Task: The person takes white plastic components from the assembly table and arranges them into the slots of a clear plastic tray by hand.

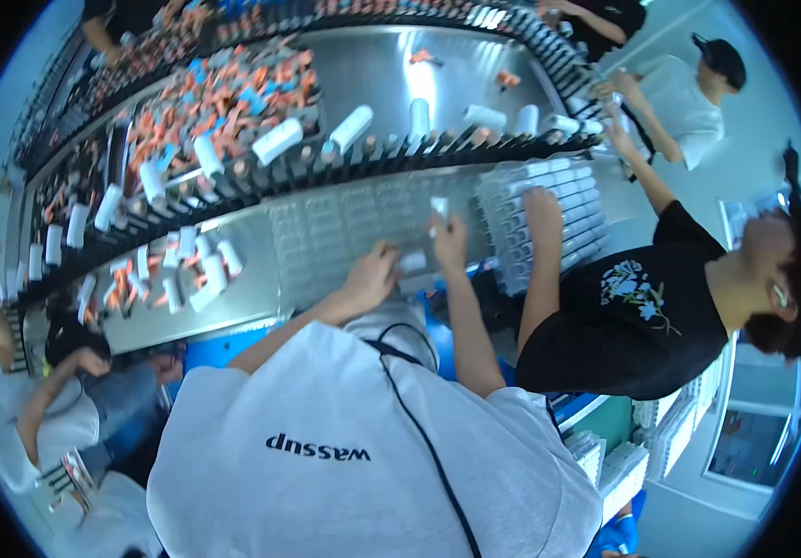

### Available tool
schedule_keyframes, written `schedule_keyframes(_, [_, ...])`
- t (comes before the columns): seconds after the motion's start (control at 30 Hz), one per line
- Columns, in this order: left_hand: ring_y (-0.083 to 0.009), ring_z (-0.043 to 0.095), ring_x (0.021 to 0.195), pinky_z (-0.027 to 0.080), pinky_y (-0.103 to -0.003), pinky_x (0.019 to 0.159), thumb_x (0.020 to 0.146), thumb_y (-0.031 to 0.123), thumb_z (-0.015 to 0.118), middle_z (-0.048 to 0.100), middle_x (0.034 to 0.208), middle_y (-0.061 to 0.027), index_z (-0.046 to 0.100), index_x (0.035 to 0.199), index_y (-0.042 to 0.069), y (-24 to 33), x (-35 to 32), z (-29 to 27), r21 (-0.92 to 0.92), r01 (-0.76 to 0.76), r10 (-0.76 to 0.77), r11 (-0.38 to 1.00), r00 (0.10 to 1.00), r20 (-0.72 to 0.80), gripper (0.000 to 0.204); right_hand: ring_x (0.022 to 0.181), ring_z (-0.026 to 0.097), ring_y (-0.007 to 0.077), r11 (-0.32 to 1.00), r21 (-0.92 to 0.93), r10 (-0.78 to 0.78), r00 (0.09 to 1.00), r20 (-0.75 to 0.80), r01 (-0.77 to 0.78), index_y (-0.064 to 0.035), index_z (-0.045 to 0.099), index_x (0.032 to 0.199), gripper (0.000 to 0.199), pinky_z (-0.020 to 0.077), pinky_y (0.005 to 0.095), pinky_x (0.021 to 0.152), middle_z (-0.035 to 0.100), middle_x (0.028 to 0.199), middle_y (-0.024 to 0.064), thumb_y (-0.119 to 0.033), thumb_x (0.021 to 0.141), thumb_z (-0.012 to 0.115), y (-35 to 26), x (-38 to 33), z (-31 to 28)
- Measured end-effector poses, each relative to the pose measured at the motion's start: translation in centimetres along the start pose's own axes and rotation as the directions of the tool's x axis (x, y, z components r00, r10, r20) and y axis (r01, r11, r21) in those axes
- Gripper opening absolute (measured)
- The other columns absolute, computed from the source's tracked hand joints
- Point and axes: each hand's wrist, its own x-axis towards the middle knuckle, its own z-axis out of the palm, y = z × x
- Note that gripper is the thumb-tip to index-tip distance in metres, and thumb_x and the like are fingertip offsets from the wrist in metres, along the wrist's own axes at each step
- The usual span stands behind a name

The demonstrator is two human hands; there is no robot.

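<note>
My left hand (373, 276) is closed in a pinch, low over the near edge of the metal bench. A short white cylindrical piece (412, 262) sits right at its fingertips and appears held, though blur softens the contact. Farther right and a little higher, my right hand (451, 244) grips a small white piece (439, 205) that sticks up past the fingers. Just beyond both hands lies a clear plastic tray (349, 216) with rows of moulded pockets. To the right stands a clear tray filled with rows of white cylinders (577, 206); a co-worker's hand (542, 212) reaches onto it.
A black slatted conveyor (326, 169) carrying white cylinders crosses beyond the bench. Behind it, a bin holds many orange, grey and blue pieces (233, 102). White and orange pieces (200, 270) lie loose at left. A co-worker in a black shirt (624, 316) stands close at right.
</note>
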Motion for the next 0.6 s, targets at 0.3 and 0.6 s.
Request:
schedule_keyframes(0.3, [-0.0422,0.067,0.103,0.054,-0.05,0.086,0.095,0.014,0.066,0.069,0.115,-0.0191,0.067,0.118,0.005,-6.3,-3.4,-10.5,0.058,0.296,-0.276,0.954,0.935,-0.221,0.025,0.105,0.07,0.0257,0.951,-0.169,-0.236,0.962,0.136,0.258,0.0007,0.069,0.122,0.038,0.0531,0.0377,0.093,0.073,0.113,0.0171,-0.008,0.087,0.079,-1.6,-3.1,3.6])
schedule_keyframes(0.6, [-0.0394,0.062,0.115,0.053,-0.048,0.098,0.089,0.011,0.07,0.066,0.124,-0.0153,0.065,0.123,0.004,-7.2,-3.8,-9.5,0.207,0.182,-0.135,0.961,0.966,-0.219,0.035,0.118,0.058,0.0407,0.659,-0.435,-0.537,0.789,0.3,0.614,-0.0053,0.068,0.122,0.044,0.0439,0.0487,0.105,0.065,0.122,0.0178,-0.004,0.079,0.077,-3.2,-5.0,8.7])
